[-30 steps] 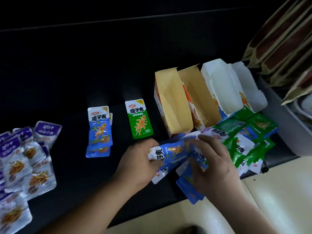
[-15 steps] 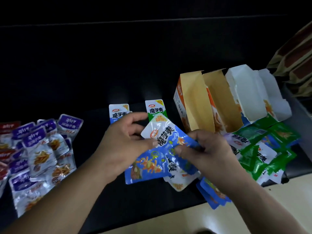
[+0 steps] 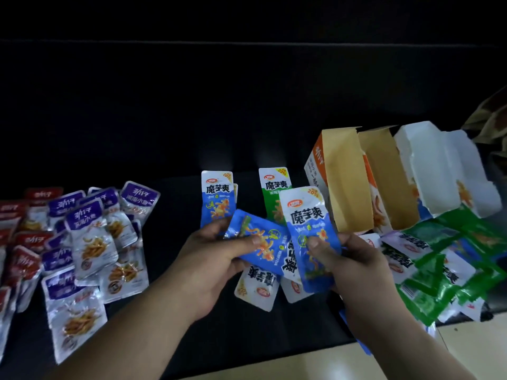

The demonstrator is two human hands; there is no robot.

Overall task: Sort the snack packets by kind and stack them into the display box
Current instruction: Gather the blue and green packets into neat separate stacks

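Beyond the dark tabletop (image 3: 175, 215) the room is almost black and nothing in it can be made out. At the right edge some brown bags (image 3: 491, 116) are cut off, and at the left the heap of purple and red packets (image 3: 87, 242) runs out of view. The left hand (image 3: 216, 259) pinches a tilted blue packet (image 3: 258, 242) between thumb and curled fingers. The right hand (image 3: 356, 272) grips an upright blue packet (image 3: 307, 218), thumb on its face. White-backed packets (image 3: 258, 283) hang below, and I cannot tell which hand holds them. Behind the hands a small blue stack (image 3: 218, 193) and one green packet (image 3: 270, 185) lie flat, partly covered. The display box (image 3: 345, 176), brown inside, stands open just right of them beside a white box (image 3: 428, 171), with a green heap (image 3: 439, 270) in front. Pale floor (image 3: 480, 346) shows below. Half a second ago the blue packets sat bunched slantwise between the hands; now they are fanned apart.
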